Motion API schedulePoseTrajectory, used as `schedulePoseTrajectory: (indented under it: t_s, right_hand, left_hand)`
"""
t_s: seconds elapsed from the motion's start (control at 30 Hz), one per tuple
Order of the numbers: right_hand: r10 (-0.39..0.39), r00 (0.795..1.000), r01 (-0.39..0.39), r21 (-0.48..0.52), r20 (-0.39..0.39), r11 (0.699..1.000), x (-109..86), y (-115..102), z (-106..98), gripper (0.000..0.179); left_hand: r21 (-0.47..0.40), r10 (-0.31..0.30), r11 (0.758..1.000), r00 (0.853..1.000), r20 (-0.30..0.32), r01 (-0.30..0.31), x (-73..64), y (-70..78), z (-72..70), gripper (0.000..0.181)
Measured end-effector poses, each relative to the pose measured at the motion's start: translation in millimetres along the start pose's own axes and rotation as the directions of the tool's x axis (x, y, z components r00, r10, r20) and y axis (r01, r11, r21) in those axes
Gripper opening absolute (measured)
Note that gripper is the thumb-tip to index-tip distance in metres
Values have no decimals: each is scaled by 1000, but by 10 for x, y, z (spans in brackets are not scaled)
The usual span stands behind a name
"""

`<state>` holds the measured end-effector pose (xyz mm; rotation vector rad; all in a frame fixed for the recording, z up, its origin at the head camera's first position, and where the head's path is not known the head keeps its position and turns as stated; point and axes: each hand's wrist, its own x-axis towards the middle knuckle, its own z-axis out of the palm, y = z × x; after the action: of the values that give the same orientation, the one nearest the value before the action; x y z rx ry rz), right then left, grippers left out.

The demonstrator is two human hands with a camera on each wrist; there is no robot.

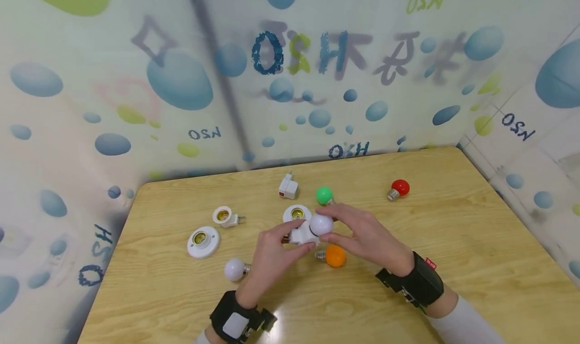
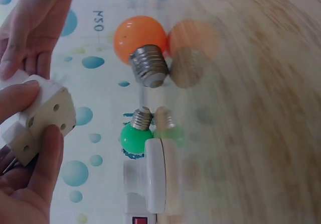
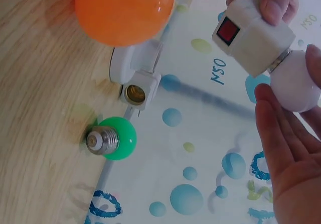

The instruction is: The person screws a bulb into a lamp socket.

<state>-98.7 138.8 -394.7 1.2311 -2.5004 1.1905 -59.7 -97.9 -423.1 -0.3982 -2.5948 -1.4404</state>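
My left hand (image 1: 272, 253) grips a white plug-in lamp socket (image 1: 299, 235) between thumb and fingers, with its prongs pointing left. A red switch (image 3: 227, 30) shows on the socket's side in the right wrist view. My right hand (image 1: 364, 235) holds a white light bulb (image 1: 321, 224) by its round globe, thumb and fingers on either side. The bulb's base sits in the socket's mouth, and a narrow strip of its metal thread (image 3: 280, 61) shows between them. Both hands are raised over the table, near an orange bulb (image 1: 336, 256) and a green bulb (image 1: 323, 195).
On the wooden table (image 1: 453, 263) lie a red bulb (image 1: 401, 187) and another white bulb (image 1: 234, 270). A round socket base (image 1: 214, 243) stands left, beside a plug-in socket (image 1: 231, 219). A second round base (image 1: 288, 213) is partly hidden by the hands; a switched plug-in socket (image 1: 288, 187) lies behind.
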Motion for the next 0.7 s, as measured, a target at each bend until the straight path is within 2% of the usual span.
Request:
schedulePoseTrajectory:
  t_s: [0.1, 0.17, 0.3, 0.43, 0.5, 0.57, 0.67, 0.7]
  right_hand:
    - [-46, 998, 46, -10, -39, 999, -10, -4, 30, 57]
    - [-58, 996, 57, -16, -65, 998, -15, -13, 51, 55]
    - [-43, 993, 40, -29, -110, 999, -20, -37, 96, 54]
    - [8, 991, -13, -39, -134, 999, -21, -68, 121, 56]
    - [32, 990, -37, -34, -136, 999, -19, -73, 119, 56]
    - [52, 990, -56, -28, -129, 998, -12, -71, 103, 56]
    - [62, 991, -65, -19, -115, 998, 2, -58, 70, 54]
    - [65, 992, -67, -17, -112, 998, 9, -54, 54, 53]
  left_hand:
    - [38, 52, 998, 997, -63, -49, -19, -12, 53, 45]
    - [80, 106, 992, 988, -110, -97, -31, -16, 87, 45]
    - [193, 230, 961, 957, -176, -195, -45, -27, 138, 47]
    - [275, 294, 933, 934, -204, -234, -51, -22, 162, 49]
    - [286, 290, 931, 937, -195, -229, -52, 0, 159, 50]
    - [281, 258, 937, 953, -160, -207, -48, 28, 143, 52]
    - [257, 157, 957, 986, -52, -138, -49, 83, 80, 63]
    - [254, 121, 961, 993, -12, -114, -47, 100, 49, 68]
